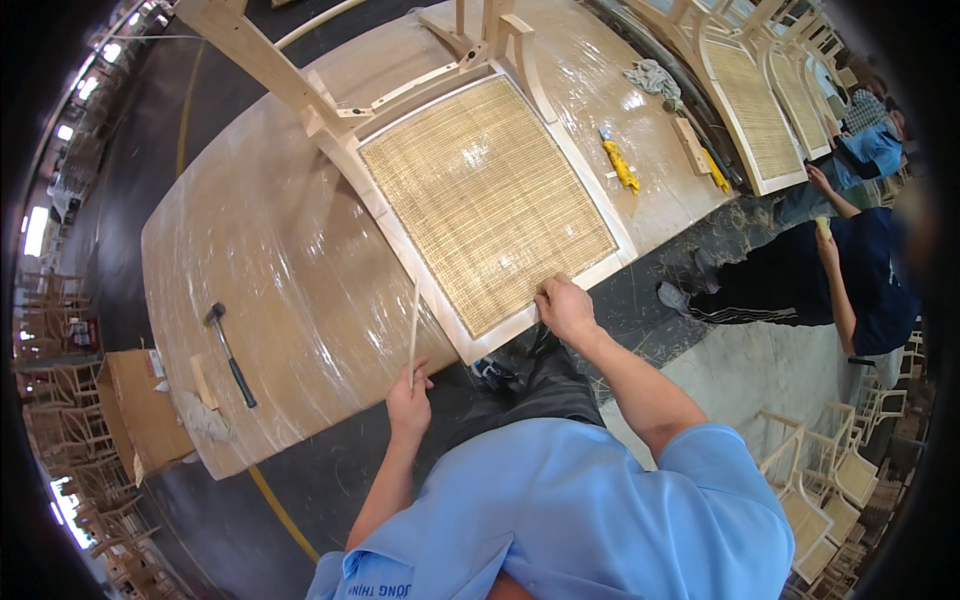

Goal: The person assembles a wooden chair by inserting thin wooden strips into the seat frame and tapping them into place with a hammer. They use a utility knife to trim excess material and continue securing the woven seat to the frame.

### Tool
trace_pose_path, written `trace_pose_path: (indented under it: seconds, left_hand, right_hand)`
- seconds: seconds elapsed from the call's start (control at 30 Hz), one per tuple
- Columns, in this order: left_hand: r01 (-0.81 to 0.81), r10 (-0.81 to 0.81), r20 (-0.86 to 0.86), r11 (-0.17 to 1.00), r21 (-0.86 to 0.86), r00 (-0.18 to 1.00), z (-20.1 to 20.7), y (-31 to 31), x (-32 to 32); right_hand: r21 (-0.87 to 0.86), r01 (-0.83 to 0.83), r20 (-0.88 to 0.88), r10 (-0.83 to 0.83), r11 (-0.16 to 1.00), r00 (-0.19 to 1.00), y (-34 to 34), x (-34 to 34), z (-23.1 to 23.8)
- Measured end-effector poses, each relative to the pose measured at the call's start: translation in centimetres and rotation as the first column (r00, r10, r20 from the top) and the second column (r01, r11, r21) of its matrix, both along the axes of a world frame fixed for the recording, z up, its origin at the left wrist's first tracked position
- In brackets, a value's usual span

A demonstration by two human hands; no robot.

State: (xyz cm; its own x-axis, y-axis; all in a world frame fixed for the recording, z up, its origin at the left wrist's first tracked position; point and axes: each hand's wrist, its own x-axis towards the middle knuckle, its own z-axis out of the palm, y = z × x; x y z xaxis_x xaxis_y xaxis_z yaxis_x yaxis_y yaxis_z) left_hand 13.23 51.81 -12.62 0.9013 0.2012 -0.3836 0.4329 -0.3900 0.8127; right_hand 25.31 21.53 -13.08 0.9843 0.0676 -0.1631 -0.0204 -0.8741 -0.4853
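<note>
A pale wooden chair lies on the plastic-wrapped worktable, its woven cane seat panel facing up. My left hand is closed around the lower end of a thin pale strip. The strip's upper end reaches the left side of the seat frame. At the near edge of the seat, my right hand rests with its fingers bent together on the frame's front rail. Whatever may be between those fingers is hidden.
A hammer and a wood piece lie on the table's left, above a cardboard box. To the right are a yellow-handled tool, a wooden block and a rag. A co-worker stands nearby at right.
</note>
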Motion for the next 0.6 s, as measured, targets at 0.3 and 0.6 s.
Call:
trace_pose_path:
  seconds: [0.3, 0.6]
  left_hand:
    - [0.031, -0.031, 0.022, 0.999, 0.010, 0.999, 0.2, -0.2, 0.7]
    - [-0.013, 0.013, -0.024, 1.000, 0.007, 1.000, 0.3, 0.6, 0.6]
  right_hand:
    - [0.005, -0.001, 0.003, 0.001, 1.000, 1.000, 0.2, -0.3, -0.1]
    - [0.139, 0.068, 0.049, -0.076, 0.988, 0.996, -1.9, -1.2, 2.8]
